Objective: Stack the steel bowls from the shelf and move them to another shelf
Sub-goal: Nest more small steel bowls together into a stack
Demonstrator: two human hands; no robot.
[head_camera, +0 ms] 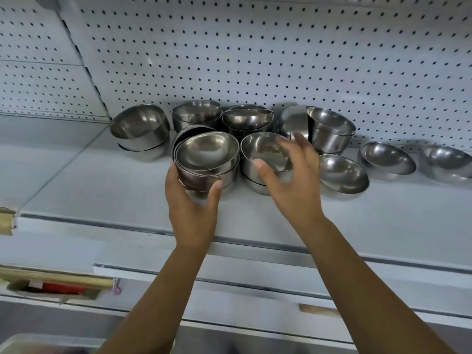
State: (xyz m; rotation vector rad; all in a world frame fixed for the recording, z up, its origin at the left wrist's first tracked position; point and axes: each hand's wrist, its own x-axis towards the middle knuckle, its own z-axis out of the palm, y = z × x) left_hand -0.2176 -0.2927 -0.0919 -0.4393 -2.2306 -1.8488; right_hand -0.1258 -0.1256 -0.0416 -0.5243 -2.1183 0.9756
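Several steel bowls stand on a white shelf [127,195], some nested in small stacks, some single. My left hand [191,208] grips a tilted stack of nested bowls [207,159] from below and the front, thumb on its right side. Just right of it sits another stack of bowls [263,154]. My right hand [291,180] hovers over that stack's right rim with fingers spread, blurred, holding nothing. Behind are more stacks [196,116] [247,121] [329,131]. A tilted stack [141,129] lies at the left. Single bowls [342,173] [387,158] [447,162] lie to the right.
A white pegboard wall [255,60] backs the shelf. Below the shelf's front edge run lower white shelves [229,290]. At the lower left lie a cardboard box with a red item [58,287] and wooden sticks [51,277].
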